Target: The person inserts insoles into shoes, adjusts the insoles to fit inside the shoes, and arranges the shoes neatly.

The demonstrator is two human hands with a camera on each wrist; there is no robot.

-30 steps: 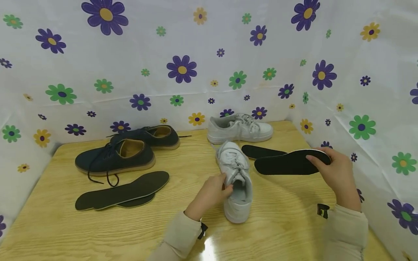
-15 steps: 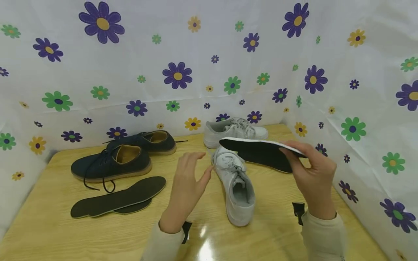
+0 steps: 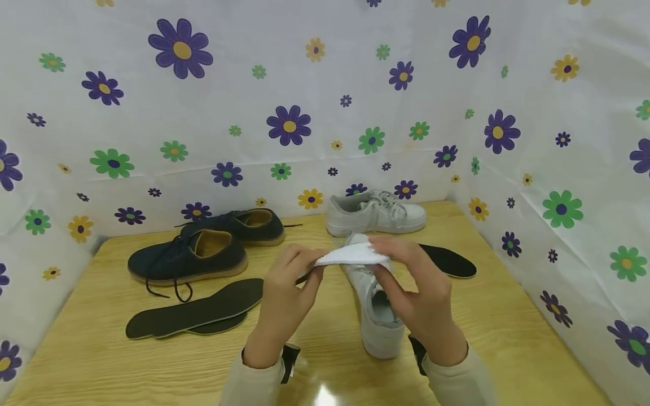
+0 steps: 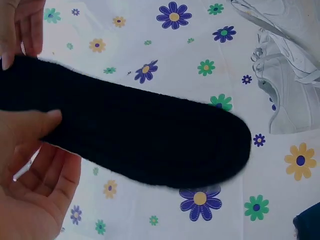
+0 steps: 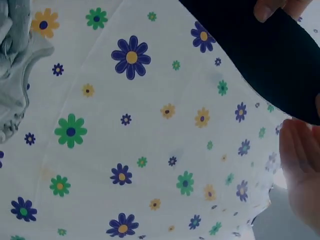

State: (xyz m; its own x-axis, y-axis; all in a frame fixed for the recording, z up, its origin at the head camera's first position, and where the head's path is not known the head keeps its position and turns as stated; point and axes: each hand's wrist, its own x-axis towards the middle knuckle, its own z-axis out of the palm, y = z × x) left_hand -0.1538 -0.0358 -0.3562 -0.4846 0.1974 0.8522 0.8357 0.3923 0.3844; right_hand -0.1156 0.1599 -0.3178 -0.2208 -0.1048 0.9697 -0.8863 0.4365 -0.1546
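An insole (image 3: 352, 255), white on one face and black on the other, is held in the air by both hands above a white sneaker (image 3: 383, 338). My left hand (image 3: 289, 299) pinches one end between thumb and fingers, while my right hand (image 3: 424, 290) pinches the other. The left wrist view shows the black face of the insole (image 4: 150, 130) stretching past the fingers. Below, the sneaker stands with its heel toward me, its toe partly hidden by the insole and right hand. Behind the right hand, another black insole (image 3: 454, 262) lies on the table, partly covered.
A second white sneaker (image 3: 376, 217) stands at the back of the wooden table (image 3: 167, 372). Two navy lace-up shoes (image 3: 172, 265) are at the left, with dark insoles (image 3: 198, 310) overlapping in front. A flowered sheet (image 3: 244, 90) surrounds the table's back and sides.
My left hand has let go of the sneaker and risen to take hold of the insole. The right hand has carried the insole leftward, over the sneaker, and its white face now shows.
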